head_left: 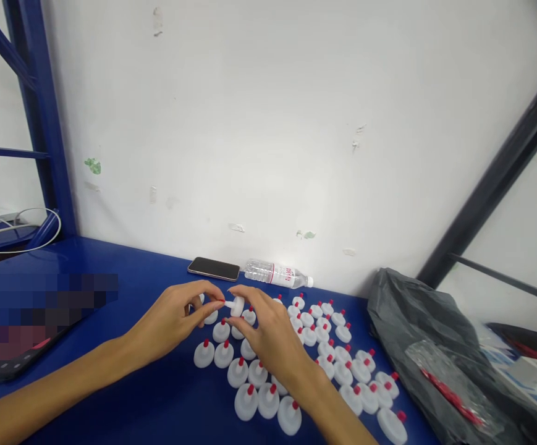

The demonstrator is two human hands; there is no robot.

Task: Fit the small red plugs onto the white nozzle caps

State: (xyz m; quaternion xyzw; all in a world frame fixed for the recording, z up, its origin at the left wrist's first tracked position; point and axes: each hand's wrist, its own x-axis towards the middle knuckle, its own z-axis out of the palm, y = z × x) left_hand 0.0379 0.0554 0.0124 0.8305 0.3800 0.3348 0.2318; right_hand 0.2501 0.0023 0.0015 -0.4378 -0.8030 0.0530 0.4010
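Note:
Between my hands, above the table, is a white plastic nozzle cap [237,307], tilted sideways with its narrow spout toward the left. My left hand [169,318] pinches the small red tip at the spout's end between thumb and fingertips. The wide white base is gripped by my right hand [272,330], its thumb below and fingers above. Around and under both hands stand several similar white nozzle caps with red tips, such as one at the front [246,404]. My right hand and forearm hide some of them.
A phone [213,269] and a clear bottle [277,274] lie at the back of the blue table [124,259], by the wall. On the right are a dark plastic bag [416,327] and a clear bag of red pieces [456,389]. A dark device [11,366] lies left.

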